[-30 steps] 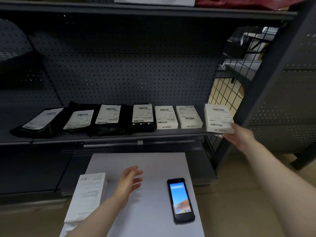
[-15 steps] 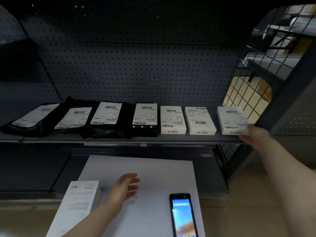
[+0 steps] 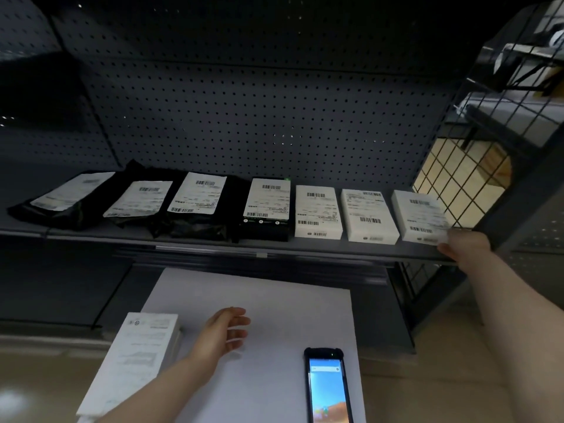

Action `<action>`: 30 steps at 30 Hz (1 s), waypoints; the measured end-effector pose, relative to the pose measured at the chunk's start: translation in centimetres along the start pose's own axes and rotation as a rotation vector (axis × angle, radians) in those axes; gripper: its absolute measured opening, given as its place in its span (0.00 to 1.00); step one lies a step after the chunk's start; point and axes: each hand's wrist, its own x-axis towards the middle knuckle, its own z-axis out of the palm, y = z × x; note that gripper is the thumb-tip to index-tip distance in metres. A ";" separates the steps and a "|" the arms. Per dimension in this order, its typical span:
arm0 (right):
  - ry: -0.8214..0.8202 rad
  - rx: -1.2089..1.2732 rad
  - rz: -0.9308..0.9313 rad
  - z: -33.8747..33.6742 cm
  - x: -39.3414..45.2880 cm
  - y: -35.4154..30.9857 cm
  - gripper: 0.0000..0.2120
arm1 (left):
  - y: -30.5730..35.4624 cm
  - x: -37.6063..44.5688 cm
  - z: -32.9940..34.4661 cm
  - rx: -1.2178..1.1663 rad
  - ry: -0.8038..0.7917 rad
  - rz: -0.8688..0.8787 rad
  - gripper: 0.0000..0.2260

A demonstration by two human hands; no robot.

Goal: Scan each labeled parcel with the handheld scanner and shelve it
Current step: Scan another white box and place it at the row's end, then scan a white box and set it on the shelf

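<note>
Right hand: the right hand (image 3: pixel 467 247) grips the near right corner of a white box (image 3: pixel 419 216) at the right end of the shelf (image 3: pixel 213 244); the box looks set down flat, though its near edge sits right at the shelf lip.
Left hand: the left hand (image 3: pixel 224 332) hovers open and empty, fingers loosely curled, over the white table (image 3: pixel 274 300).
Scanner: the handheld scanner (image 3: pixel 328 386) lies face up on the table, screen lit, near the table's right edge and well apart from both hands.
Next parcel: one flat white parcel (image 3: pixel 134 361) waits at the table's left edge, just beside the left wrist.
Risk at the shelf: I judge that letting go too early, or dragging the fingers back, could tip the end box off the lip, since it sits closest to the open end by the wire grid (image 3: pixel 464 184).
Risk at the table: the waiting parcel overhangs the corner, so a careless sweep of the left arm may knock it down.
Shapes and surfaces: three white boxes, rigid cardboard, square-edged; a black box (image 3: pixel 265 209); three black bags (image 3: pixel 195 206), soft, crinkled and glossy. All carry white paper barcode labels. The back panel (image 3: pixel 259 117) is dark perforated metal.
</note>
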 end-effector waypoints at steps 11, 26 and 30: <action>0.014 -0.064 0.026 -2.2 -5.0 0.9 0.16 | 1.1 -1.8 -0.9 0.063 0.023 0.046 0.12; -0.297 -0.034 -0.048 0.5 -24.4 12.1 0.12 | 2.6 -8.8 -7.1 0.313 0.095 0.237 0.10; -0.368 -0.072 -0.025 1.6 -29.4 15.4 0.07 | 0.8 -9.8 -10.0 0.375 0.159 0.222 0.12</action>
